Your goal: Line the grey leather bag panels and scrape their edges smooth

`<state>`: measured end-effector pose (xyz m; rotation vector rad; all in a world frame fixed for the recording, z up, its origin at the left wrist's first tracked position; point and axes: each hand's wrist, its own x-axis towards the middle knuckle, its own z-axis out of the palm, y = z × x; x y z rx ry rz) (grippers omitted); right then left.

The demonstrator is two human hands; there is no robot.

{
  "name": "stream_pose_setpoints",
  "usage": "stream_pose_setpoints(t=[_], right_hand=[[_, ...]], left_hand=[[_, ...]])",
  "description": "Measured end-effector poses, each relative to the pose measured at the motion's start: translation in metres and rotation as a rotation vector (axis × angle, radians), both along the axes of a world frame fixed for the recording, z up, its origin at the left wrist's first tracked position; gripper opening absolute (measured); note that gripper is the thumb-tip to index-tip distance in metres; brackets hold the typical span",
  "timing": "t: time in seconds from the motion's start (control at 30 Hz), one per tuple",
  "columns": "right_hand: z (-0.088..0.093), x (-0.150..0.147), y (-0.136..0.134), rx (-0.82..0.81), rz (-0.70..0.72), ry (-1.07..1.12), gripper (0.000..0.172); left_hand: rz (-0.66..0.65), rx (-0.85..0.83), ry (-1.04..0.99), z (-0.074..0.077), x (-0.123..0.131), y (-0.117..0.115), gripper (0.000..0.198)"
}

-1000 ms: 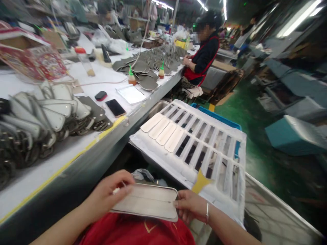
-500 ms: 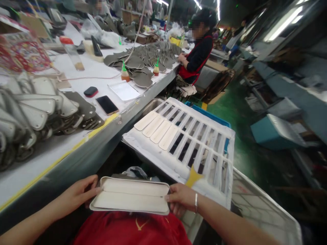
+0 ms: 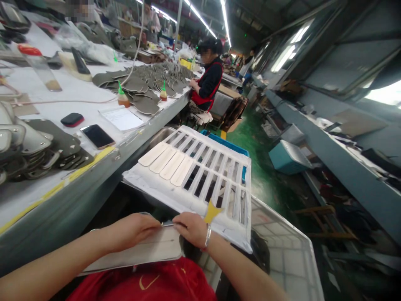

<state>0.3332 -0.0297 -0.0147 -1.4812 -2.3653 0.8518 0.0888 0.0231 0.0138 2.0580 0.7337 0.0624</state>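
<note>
Low in front of my red top, a long cream panel (image 3: 156, 248) with rounded corners lies at a slant, its left part behind my left forearm. My left hand (image 3: 136, 229) is closed over its far edge, fingertips pointing right. My right hand (image 3: 191, 228), with a silver bracelet at the wrist, pinches the same edge near the far right corner. The two hands' fingertips almost meet there. Beyond them stands a white slotted rack (image 3: 188, 200), with several similar cream strips (image 3: 163, 162) lying side by side on its left part.
A yellow piece (image 3: 213, 212) sits on the rack's near edge. Left is a long worktable (image 3: 84, 110) with a phone (image 3: 97, 136), notepad (image 3: 121, 117), glue bottles (image 3: 123, 97) and grey cut pieces (image 3: 150, 79). A co-worker (image 3: 209, 79) sits farther along. A white crate (image 3: 288, 246) stands right.
My left hand has moved from the panel's left end rightward along its far edge. My right hand has moved onto that edge. The panel has shifted left and lower, and the view has turned right.
</note>
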Motion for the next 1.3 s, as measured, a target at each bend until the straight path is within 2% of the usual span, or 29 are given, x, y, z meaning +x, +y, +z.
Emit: stream_pose_setpoints(t=[0.07, 0.1, 0.23, 0.33, 0.43, 0.53, 0.63, 0.7, 0.77, 0.83, 0.93, 1.03, 1.17, 1.3], right_hand=[[0.002, -0.005, 0.001, 0.054, 0.104, -0.168, 0.019], [0.002, -0.007, 0.001, 0.064, 0.122, -0.207, 0.02], [0.001, -0.006, -0.002, 0.087, 0.14, -0.248, 0.023], [-0.002, -0.005, -0.005, 0.098, 0.181, -0.275, 0.026], [-0.002, -0.006, -0.012, 0.105, 0.259, -0.283, 0.021], [0.003, -0.008, -0.02, 0.153, 0.313, -0.304, 0.018], [0.013, -0.011, -0.019, 0.172, 0.324, -0.331, 0.025], [0.018, -0.013, -0.007, 0.079, 0.31, -0.33, 0.031], [0.019, -0.015, 0.011, -0.09, 0.281, -0.304, 0.029], [0.015, -0.017, 0.032, -0.243, 0.265, -0.272, 0.024], [0.006, -0.021, 0.055, -0.392, 0.3, -0.24, 0.024], [0.001, -0.022, 0.063, -0.511, 0.335, -0.173, 0.03], [0.0, -0.026, 0.062, -0.675, 0.354, 0.036, 0.035], [0.0, -0.043, 0.066, -0.726, 0.38, 0.077, 0.037]], left_hand=[[-0.076, -0.05, 0.0, 0.003, 0.021, 0.002, 0.03], [-0.069, -0.056, -0.004, 0.002, 0.025, 0.003, 0.03], [-0.008, -0.008, -0.021, -0.008, 0.022, 0.003, 0.027], [-0.074, 0.047, 0.009, -0.014, 0.021, -0.002, 0.027], [-0.098, 0.08, 0.034, -0.016, 0.022, -0.01, 0.026], [-0.178, 0.256, 0.092, -0.021, 0.021, -0.019, 0.037], [-0.269, 0.478, 0.175, -0.03, 0.017, -0.027, 0.045], [-0.303, 0.582, 0.203, -0.036, 0.014, -0.03, 0.047], [-0.323, 0.657, 0.205, -0.04, 0.013, -0.033, 0.047], [-0.335, 0.692, 0.19, -0.044, 0.013, -0.033, 0.047], [-0.326, 0.698, 0.152, -0.046, 0.011, -0.031, 0.046], [-0.328, 0.667, 0.123, -0.043, 0.002, -0.025, 0.05], [-0.35, 0.609, 0.155, -0.031, -0.029, -0.016, 0.052], [-0.37, 0.582, 0.247, -0.023, -0.061, -0.01, 0.053]])
